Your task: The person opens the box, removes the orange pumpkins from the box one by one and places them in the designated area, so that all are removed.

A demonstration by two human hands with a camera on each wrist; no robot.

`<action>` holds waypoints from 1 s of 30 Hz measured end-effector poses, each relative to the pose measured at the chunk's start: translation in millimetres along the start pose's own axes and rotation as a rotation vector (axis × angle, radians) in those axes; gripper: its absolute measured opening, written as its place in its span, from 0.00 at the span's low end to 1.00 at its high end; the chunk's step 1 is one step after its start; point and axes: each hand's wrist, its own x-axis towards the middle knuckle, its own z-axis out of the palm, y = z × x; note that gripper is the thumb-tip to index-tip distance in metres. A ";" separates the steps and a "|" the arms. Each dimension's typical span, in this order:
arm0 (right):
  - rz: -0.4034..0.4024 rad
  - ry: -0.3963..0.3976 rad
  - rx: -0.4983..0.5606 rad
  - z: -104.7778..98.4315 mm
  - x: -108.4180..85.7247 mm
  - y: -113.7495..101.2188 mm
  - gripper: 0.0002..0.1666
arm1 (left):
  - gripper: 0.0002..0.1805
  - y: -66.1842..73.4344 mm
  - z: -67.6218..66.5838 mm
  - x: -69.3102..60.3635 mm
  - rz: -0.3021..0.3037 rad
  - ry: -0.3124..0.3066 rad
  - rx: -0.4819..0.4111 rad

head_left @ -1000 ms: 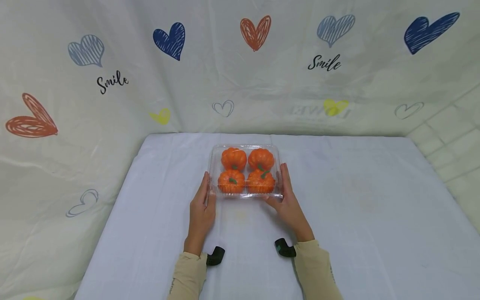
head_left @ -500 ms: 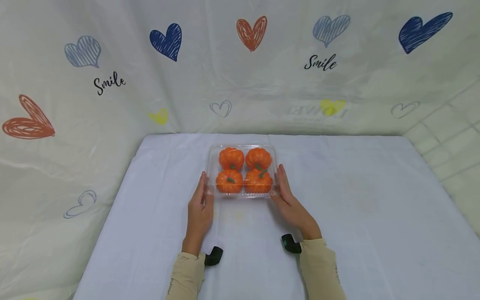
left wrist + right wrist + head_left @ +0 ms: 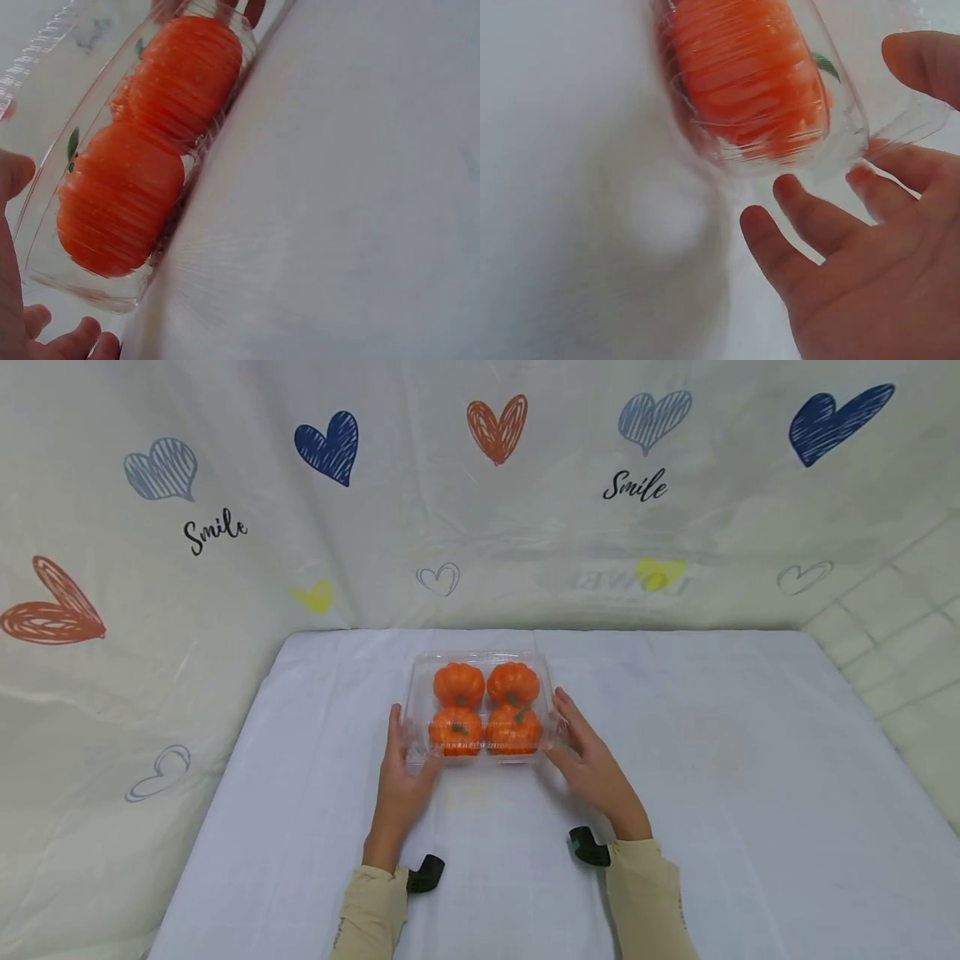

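Observation:
A clear plastic clamshell box (image 3: pixel 480 655) lies on the white cloth with several orange toy pumpkins (image 3: pixel 513 729) inside, their stems green. Along its front, the lid edge (image 3: pixel 36 66) looks raised from the base. At the box's left side is my left hand (image 3: pixel 400 789), thumb by the front corner; in the left wrist view its lower fingertips (image 3: pixel 84 337) are beside the box's end. My right hand (image 3: pixel 600 777) is at the right side, fingers spread. In the right wrist view a finger meets the clear lid flap while the thumb (image 3: pixel 922 64) stands apart from it.
A table covered with white cloth (image 3: pixel 712 760) stretches under both arms. Behind it hangs a pale curtain (image 3: pixel 405 510) printed with hearts and "Smile". Black camera mounts (image 3: pixel 426 874) stick out from both beige sleeves (image 3: pixel 647 893).
My right hand has shifted slightly outward, its thumb off the box's front. The left thumb has swung inward to the front corner. The pumpkins sit a little nearer me, and the lid looks looser.

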 end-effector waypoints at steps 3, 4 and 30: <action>-0.014 0.032 -0.024 -0.1 1.8 -3.9 0.41 | 0.58 -0.7 -1.2 1.0 -0.002 0.000 0.011; -0.020 0.046 -0.030 0.1 2.8 -5.3 0.40 | 0.60 -0.8 -1.5 1.3 -0.003 0.002 0.011; -0.088 0.029 0.043 -39.8 68.7 -48.9 0.40 | 0.60 -4.6 -3.4 6.6 0.068 -0.105 0.031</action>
